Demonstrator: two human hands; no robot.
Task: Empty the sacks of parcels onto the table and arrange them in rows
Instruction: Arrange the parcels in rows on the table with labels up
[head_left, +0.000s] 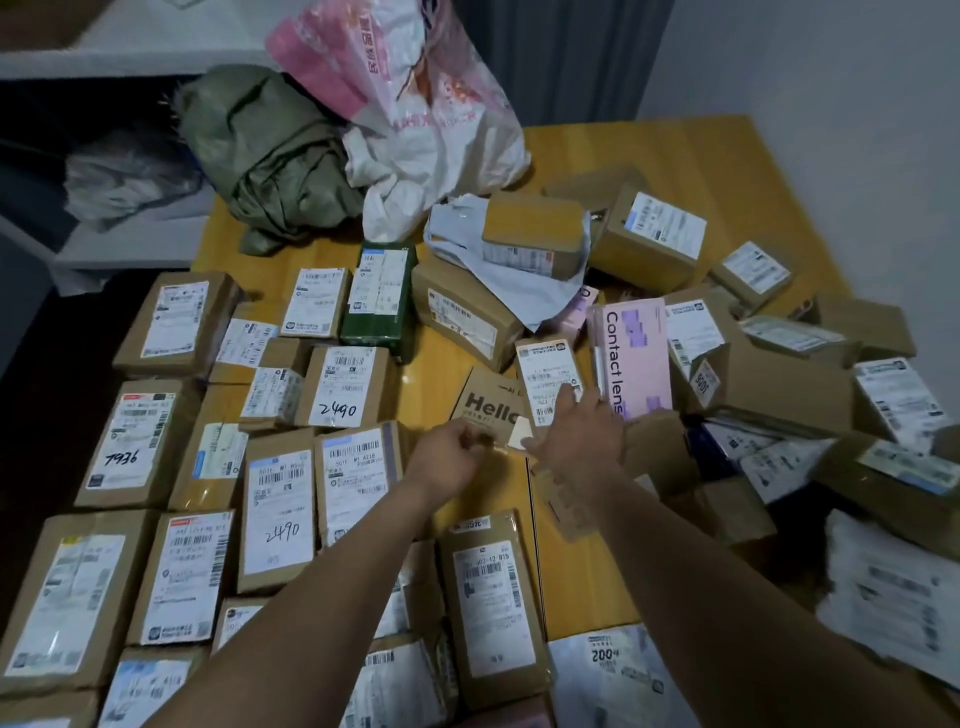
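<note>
the left hand (452, 457) is curling its fingers and seems to be pinching the near end of a small tape-wrapped brown packet (501, 441) at the centre of the frame, on the yellow wooden table (701, 156). the right hand (576, 431) is reaching in with fingers stretched out. its tips are touching the white label of a small brown cardboard box (545, 374) just above the packet, and its thumb is lying beside the packet's pale corner.

labelled brown parcels are lying in rows (208, 467) across the left half of the frame, and a loose heap of parcels (779, 374) is filling the right. a pink-and-white woven plastic sack (415, 104) and an olive green cloth sack (270, 156) are slumping at the upper middle.

the packet is looking light and stiff, though its glossy tape is probably making it slippery, so holding it across two opposite edges should serve better than a pinch at one corner. the boxes should be rigid enough to lift by their sides. the grey plastic mailer (498, 280) in the heap is looking soft and will likely sag.

a brown card box (483, 400) is reading "hello", and a pink carton (634, 358) is reading "contact lens". handwritten "2490" is showing on two labels (337, 410) in the rows, "7936" on a label (122, 457) at far left, and "200" on a white parcel (602, 654) at the bottom. the finer print is staying too small to read.
</note>
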